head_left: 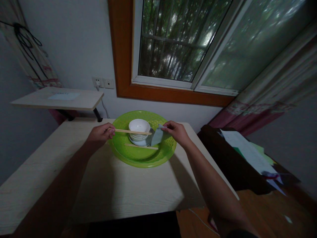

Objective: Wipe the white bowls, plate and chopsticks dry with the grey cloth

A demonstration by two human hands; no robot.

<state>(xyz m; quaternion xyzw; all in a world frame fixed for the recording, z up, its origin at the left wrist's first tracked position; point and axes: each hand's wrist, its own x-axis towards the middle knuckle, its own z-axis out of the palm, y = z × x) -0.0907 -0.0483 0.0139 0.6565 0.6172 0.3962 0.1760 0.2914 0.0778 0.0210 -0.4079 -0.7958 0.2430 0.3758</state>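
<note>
My left hand (102, 133) pinches one end of a pair of light wooden chopsticks (131, 132), which point right across the bowls. Between the thumb and fingers of my right hand (175, 130) hangs a grey-blue cloth (158, 135), its lower end beside the dishes. Below both hands is a round green plastic basket (128, 162). Inside it, a stack of white bowls (139, 125) rests on a pale plate (140, 142). More chopsticks (141, 146) lie in the basket in front of the plate.
The basket stands on a pale wooden table (138, 185) against the wall. A small raised shelf (86, 100) with a paper label is at the back left. To the right, papers (245, 148) lie on a dark piece of furniture (220, 155). A window (183, 39) is behind.
</note>
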